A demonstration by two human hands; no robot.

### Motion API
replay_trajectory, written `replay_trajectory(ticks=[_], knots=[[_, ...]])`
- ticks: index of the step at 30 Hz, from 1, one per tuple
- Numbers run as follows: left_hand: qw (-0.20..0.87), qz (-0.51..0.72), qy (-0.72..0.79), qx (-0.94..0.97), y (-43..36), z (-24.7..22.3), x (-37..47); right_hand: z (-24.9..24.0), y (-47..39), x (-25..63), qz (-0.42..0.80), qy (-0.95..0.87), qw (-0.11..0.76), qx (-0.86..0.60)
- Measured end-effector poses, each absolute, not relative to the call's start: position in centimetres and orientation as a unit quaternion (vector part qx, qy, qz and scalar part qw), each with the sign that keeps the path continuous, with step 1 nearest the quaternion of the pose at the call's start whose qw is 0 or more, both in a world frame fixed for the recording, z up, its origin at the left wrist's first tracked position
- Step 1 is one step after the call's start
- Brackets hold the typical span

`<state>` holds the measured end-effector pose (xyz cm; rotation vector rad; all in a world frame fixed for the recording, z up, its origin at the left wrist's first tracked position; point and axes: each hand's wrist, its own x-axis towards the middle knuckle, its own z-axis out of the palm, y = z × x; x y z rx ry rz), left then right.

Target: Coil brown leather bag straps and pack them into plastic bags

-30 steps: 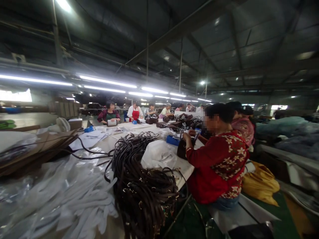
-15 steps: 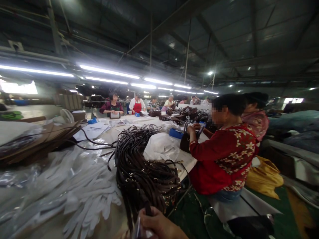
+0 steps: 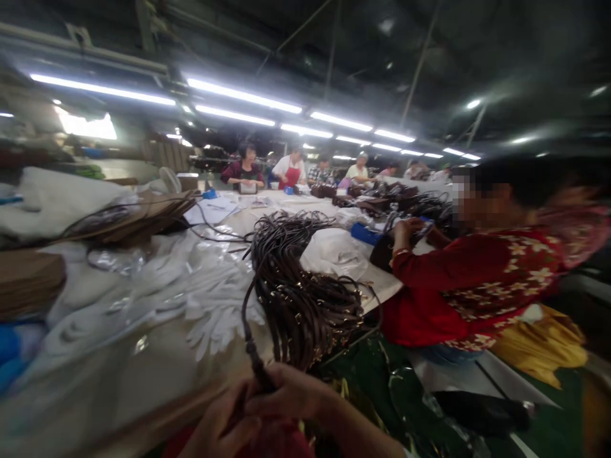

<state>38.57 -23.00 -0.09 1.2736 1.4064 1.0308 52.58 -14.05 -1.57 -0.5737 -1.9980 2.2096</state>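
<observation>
Right hand [image 3: 291, 394] is closed around the lower end of a dark brown strap [image 3: 252, 356] at the near edge of the table [image 3: 157, 375] — the strap rises from the fist toward the big heap of straps [image 3: 300, 286] lying just beyond. Left hand [image 3: 219, 429] sits beside it, fingers curled at the same strap, though blur hides its grip. Clear plastic sleeves [image 3: 191, 299] lie left of the heap — a co-worker in red [image 3: 458, 286] sits to the right.
</observation>
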Motion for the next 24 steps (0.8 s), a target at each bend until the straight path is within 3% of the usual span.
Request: replay_trajectory(ticks=[3,12,20,24], knots=[[0.495,0.430,0.584,0.478,-24.0,-2.2,37.6,-1.9,-13.5,53.4,0.722,-0.649,0.107,-0.212],[0.522,0.454,0.591,0.415,-26.4,-4.3,35.4,-2.6,-12.0,55.0,0.747,-0.621,0.044,-0.234],[0.563,0.355,0.569,0.482,-25.9,-2.9,34.3,-2.6,-11.5,54.6,0.707,-0.659,0.085,-0.242],[0.553,0.373,0.552,0.500,-25.0,-2.3,36.4,-3.0,-12.0,53.4,0.714,-0.662,0.103,-0.204]])
